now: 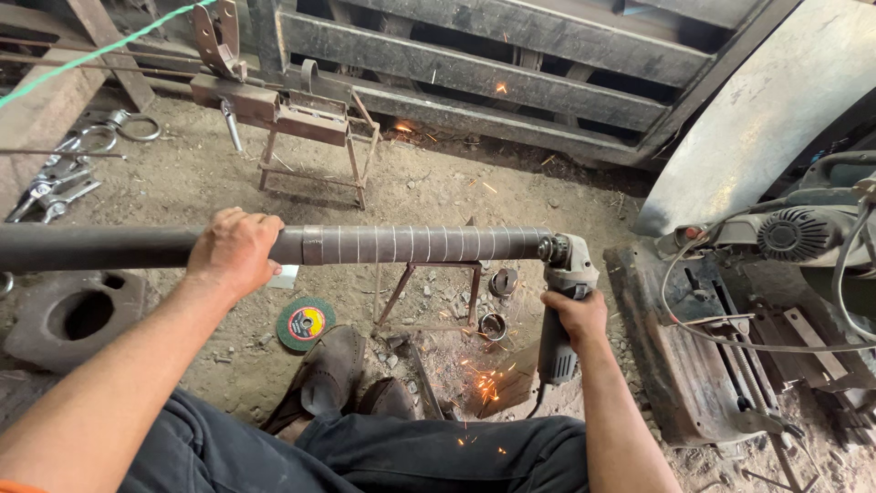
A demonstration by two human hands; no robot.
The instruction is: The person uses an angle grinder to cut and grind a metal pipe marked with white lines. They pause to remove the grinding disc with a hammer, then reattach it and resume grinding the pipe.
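A long dark steel pipe (411, 244) lies across the view on a small metal stand (429, 297); its right part carries several bright scored rings. My left hand (234, 251) grips the pipe from above near its middle. My right hand (573, 315) holds a grey angle grinder (561, 310) by its body, with the disc end pressed against the pipe's right end. Orange sparks (484, 383) fall to the ground below, between my knees.
A green cutting disc (306, 323) lies on the dirt by my shoe. Short cut pipe rings (497, 306) sit under the stand. A chop saw (776, 265) stands at the right, a rusty stand (310, 137) behind, metal clamps (64, 173) at far left, a block with a hole (78, 315) at left.
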